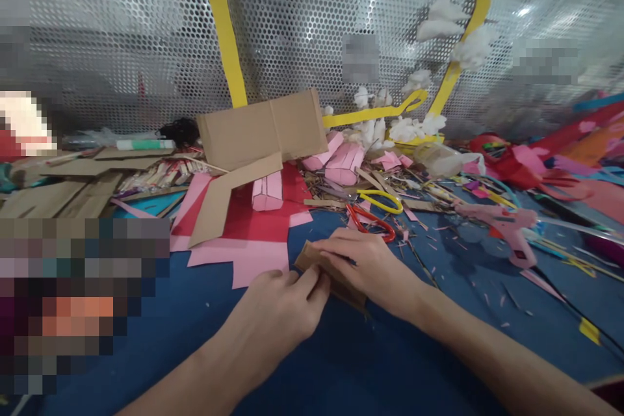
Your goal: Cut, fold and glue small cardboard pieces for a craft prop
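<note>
Both hands are closed on a small piece of brown cardboard [347, 287] above the blue table [312, 370]. My left hand [285, 305] pinches it near its left end, fingertips on the near face. Across its top and far side lies my right hand [373, 266], fingers wrapped over the upper edge; its thumb is partly hidden. Just beyond my right hand are scissors with red handles [370, 224] and another pair with yellow handles [383, 201]. Left of these sit red and pink sheets [260, 253] bearing an L-shaped cardboard strip [214, 208] and a pink paper block [267, 192].
A pink glue gun [511, 224] stands at the right, its cord trailing forward. Behind, a cardboard panel [263, 130] leans near more pink blocks [344, 162]. Cardboard sheets [49, 198] pile up at left. A perforated metal wall [302, 13] with yellow strips [224, 26] closes the back.
</note>
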### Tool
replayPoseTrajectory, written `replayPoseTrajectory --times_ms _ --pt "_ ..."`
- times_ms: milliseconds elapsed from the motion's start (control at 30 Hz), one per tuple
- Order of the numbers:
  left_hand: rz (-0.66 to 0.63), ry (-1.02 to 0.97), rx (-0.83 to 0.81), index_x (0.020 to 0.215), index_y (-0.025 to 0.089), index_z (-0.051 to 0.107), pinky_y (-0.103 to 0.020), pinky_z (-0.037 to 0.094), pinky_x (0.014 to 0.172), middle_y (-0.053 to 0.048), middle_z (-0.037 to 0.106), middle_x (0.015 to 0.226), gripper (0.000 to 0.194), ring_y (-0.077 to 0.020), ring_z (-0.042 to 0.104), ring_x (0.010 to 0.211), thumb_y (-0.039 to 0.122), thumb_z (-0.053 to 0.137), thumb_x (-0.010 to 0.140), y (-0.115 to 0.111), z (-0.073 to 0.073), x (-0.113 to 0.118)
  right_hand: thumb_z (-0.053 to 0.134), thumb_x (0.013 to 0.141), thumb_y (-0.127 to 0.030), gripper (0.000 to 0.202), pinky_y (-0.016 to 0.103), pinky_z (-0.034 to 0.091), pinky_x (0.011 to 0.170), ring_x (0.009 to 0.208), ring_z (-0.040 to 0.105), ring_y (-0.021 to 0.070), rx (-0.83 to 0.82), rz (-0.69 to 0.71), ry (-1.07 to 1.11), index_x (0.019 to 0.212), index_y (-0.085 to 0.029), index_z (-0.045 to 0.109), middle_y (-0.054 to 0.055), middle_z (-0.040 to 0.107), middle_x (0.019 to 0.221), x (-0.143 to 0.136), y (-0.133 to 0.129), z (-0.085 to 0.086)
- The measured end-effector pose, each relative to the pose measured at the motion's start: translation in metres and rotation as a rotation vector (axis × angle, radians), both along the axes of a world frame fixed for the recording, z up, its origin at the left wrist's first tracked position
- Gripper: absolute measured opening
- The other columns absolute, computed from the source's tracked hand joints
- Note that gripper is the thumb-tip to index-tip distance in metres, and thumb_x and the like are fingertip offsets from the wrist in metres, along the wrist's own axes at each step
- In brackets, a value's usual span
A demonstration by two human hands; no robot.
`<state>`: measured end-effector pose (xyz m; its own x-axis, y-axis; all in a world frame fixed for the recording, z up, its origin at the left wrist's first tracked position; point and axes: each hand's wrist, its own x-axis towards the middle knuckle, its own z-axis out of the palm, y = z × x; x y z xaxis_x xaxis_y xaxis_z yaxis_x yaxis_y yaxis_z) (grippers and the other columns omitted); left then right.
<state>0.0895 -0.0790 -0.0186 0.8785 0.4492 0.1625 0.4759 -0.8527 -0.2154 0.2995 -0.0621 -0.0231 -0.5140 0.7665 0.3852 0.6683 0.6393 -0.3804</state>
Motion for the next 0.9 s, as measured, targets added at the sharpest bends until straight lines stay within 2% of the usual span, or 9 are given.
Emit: replayPoseTrajectory --times_ms 167,300,500,700,900 --pt "0.021 0.055 -0.034 0.130 0.007 0.061 -0.032 0.058 0.049 -0.012 0.075 0.102 0.042 -0.0227 0.073 0.070 0.002 0.049 0.090 -0.001 0.005 0.002 0.051 0.101 -0.011 0.022 0.032 0.058 0.078 0.089 0.069 0.0204 0.065 0.065 -0.101 0.100 -0.017 0.073 0.009 0.073 0.101 0.001 0.001 0.001" --pt "0.026 0.067 -0.059 0.130 0.007 0.061 -0.032 0.058 0.049 -0.012 0.074 0.104 0.043 -0.0232 0.074 0.071 0.001 0.050 0.090 -0.002 0.008 0.002 0.054 0.098 -0.008 0.020 0.033 0.058 0.079 0.090 0.069 0.0216 0.058 0.093 -0.169 0.100 -0.016 0.073 0.010 0.073 0.101 -0.001 0.000 0.004" --pt "0.032 0.018 -0.022 0.132 0.005 0.061 -0.032 0.057 0.047 -0.012 0.075 0.101 0.044 -0.0228 0.073 0.068 0.001 0.052 0.089 -0.002 0.002 0.002 0.055 0.099 -0.010 0.024 0.032 0.057 0.082 0.093 0.069 0.0195 -0.043 0.018 -0.061 0.113 -0.018 0.072 0.007 0.072 0.103 0.000 -0.003 0.006" --pt "0.031 -0.002 0.004 0.129 0.007 0.063 -0.031 0.056 0.046 -0.011 0.076 0.098 0.042 -0.0212 0.072 0.064 0.001 0.053 0.089 -0.003 0.001 0.002 0.059 0.095 -0.010 0.024 0.031 0.053 0.083 0.093 0.070 0.0191 -0.119 -0.028 -0.042 0.111 -0.021 0.074 0.005 0.075 0.103 0.002 -0.002 0.016" --pt "0.010 -0.007 0.053 0.127 0.005 0.065 -0.031 0.055 0.046 -0.015 0.076 0.104 0.041 -0.0214 0.071 0.063 0.000 0.052 0.088 -0.006 -0.002 0.004 0.066 0.088 -0.015 0.016 0.027 0.051 0.069 0.076 0.068 0.0159 -0.305 -0.150 0.036 0.100 -0.020 0.074 0.001 0.075 0.086 0.004 0.004 0.021"
